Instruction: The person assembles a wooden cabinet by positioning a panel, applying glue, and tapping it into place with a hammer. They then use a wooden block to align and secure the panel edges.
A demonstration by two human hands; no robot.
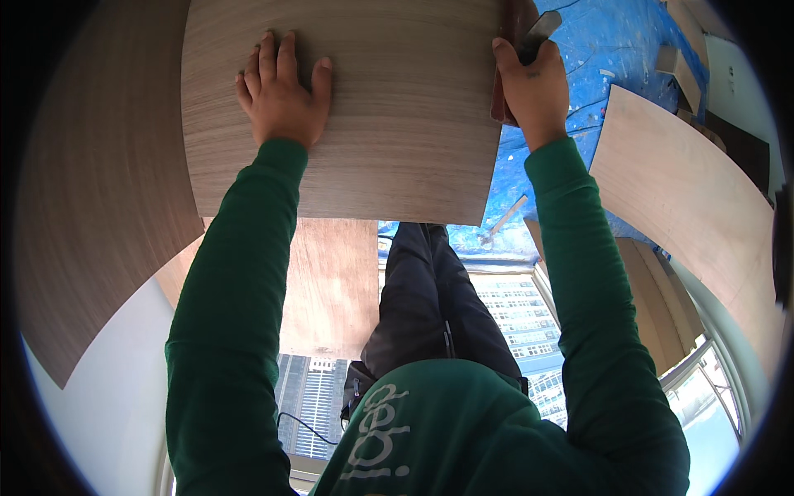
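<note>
The left hand (281,95) lies flat, fingers spread, pressing down on the grey wood-grain panel (389,124) to steady it. The right hand (536,87) curls over the panel's far-right edge, closed around a dark flat tool (538,35) held against that edge. Beyond the right hand lie a blue tarp (595,58) and pale plywood sheets (678,182).

The panel (389,107) was grey-brown with fine wood grain; the sleeves (231,281) were green; the tarp (595,50) was blue, paint-flecked.
</note>
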